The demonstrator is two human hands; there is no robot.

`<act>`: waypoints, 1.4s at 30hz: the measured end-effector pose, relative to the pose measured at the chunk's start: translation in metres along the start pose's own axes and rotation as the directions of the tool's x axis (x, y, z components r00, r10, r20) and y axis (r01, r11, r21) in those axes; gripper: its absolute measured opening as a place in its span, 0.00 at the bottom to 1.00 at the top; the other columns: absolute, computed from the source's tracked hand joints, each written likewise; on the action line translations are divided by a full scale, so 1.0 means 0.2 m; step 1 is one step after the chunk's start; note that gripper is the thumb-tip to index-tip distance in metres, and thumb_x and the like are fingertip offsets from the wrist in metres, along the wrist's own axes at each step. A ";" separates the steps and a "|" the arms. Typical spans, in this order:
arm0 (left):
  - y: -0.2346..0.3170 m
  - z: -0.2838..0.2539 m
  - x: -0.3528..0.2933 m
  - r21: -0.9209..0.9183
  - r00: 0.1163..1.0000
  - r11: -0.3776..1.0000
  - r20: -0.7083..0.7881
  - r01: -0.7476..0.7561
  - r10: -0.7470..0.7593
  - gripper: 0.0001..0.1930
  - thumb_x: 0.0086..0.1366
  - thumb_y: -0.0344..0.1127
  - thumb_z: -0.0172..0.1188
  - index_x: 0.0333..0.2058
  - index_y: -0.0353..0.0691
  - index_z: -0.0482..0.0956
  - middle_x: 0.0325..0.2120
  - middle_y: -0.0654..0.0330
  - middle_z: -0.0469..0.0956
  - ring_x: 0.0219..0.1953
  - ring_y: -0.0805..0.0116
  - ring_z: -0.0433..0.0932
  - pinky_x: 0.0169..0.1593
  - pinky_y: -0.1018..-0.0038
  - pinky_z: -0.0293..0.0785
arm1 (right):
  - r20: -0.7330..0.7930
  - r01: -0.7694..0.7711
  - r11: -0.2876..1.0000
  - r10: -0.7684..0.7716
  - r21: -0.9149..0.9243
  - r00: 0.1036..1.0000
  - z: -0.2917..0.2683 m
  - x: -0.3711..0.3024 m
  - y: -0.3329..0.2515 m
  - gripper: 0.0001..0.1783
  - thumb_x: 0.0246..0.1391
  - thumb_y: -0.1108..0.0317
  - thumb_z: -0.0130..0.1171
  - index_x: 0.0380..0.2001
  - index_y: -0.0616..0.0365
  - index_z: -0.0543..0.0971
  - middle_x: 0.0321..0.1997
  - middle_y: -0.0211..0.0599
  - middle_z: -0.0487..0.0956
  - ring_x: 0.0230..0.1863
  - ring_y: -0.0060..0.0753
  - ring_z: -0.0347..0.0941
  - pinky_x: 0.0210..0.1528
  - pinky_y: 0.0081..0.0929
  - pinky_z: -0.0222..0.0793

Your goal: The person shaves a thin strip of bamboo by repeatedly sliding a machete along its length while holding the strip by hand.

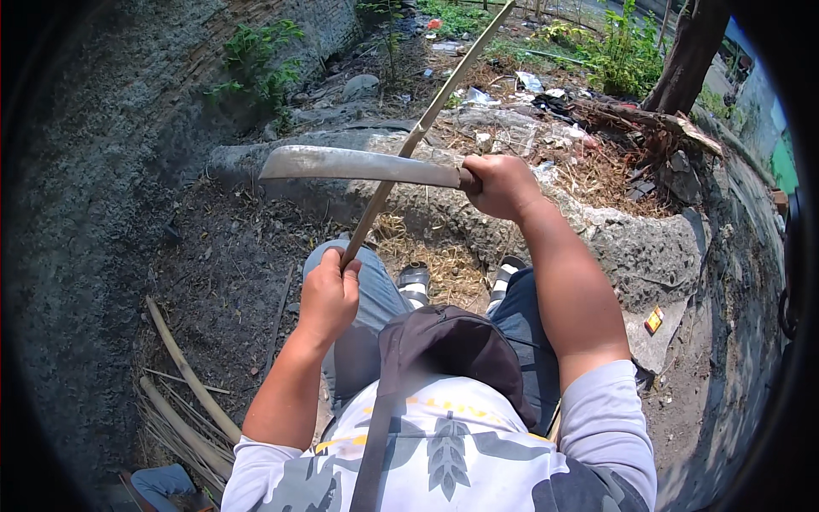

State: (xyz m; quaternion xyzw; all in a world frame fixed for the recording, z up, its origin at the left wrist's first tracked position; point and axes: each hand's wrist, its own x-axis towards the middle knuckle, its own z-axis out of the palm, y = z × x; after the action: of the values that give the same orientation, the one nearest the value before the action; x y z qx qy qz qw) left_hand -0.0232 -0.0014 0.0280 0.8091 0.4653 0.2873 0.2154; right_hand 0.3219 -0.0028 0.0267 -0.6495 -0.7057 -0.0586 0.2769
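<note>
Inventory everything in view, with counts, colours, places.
Wooden strip: one, brown, upper centre
Machete: one, grey, crossing the strip
Concrete ledge: one, grey, middle
Wall: one, grey, left
Plants: several, green, top
Tree trunk: one, brown, top right
Litter: many, whitish, top
Packet: one, orange, right
Thick poles: two, tan, lower left
Cloth: one, blue, bottom left
Bag: one, black, lap
Shirt: one, white-grey, bottom
Jeans: one pair, blue, lower centre
Sandals: two, dark, centre
Left hand: one, bare, gripping strip
Right hand: one, bare, gripping machete

There are two hands (328,300) (505,186), one machete (358,165), one strip (444,94), two sandals (414,276) (514,263), and one bag (461,350).
</note>
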 end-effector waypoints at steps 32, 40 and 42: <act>-0.07 -0.14 -0.11 -0.185 0.999 0.983 -0.052 -0.013 0.003 0.14 0.73 0.41 0.59 0.44 0.34 0.84 0.29 0.50 0.82 0.28 0.53 0.80 0.34 0.61 0.73 | 0.254 -0.442 0.865 0.383 0.240 0.888 -0.08 0.04 -0.02 0.20 0.54 0.56 0.73 0.45 0.55 0.85 0.35 0.45 0.85 0.36 0.42 0.81 0.43 0.38 0.75; -0.03 -0.09 -0.09 -0.134 0.998 0.991 -0.058 -0.003 -0.005 0.14 0.73 0.40 0.59 0.41 0.33 0.84 0.28 0.47 0.82 0.30 0.48 0.81 0.35 0.60 0.74 | 0.242 0.034 0.999 -0.032 -0.004 0.970 -0.07 0.05 -0.26 0.19 0.52 0.50 0.71 0.30 0.53 0.78 0.29 0.45 0.82 0.36 0.56 0.81 0.39 0.49 0.76; -0.07 -0.10 -0.11 -0.110 0.997 0.994 -0.082 -0.024 0.015 0.14 0.74 0.40 0.58 0.39 0.33 0.83 0.27 0.45 0.82 0.30 0.45 0.81 0.34 0.59 0.73 | 0.254 0.168 0.986 -0.159 -0.013 0.954 -0.03 0.05 -0.29 0.18 0.52 0.51 0.71 0.30 0.52 0.78 0.29 0.44 0.82 0.37 0.55 0.82 0.39 0.50 0.77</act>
State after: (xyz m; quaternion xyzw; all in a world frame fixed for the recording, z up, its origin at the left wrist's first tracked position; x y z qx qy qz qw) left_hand -0.0548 -0.0134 0.0287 0.7880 0.4492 0.3471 0.2383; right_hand 0.2682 -0.0049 0.0530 -0.5957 -0.7854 -0.0106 0.1681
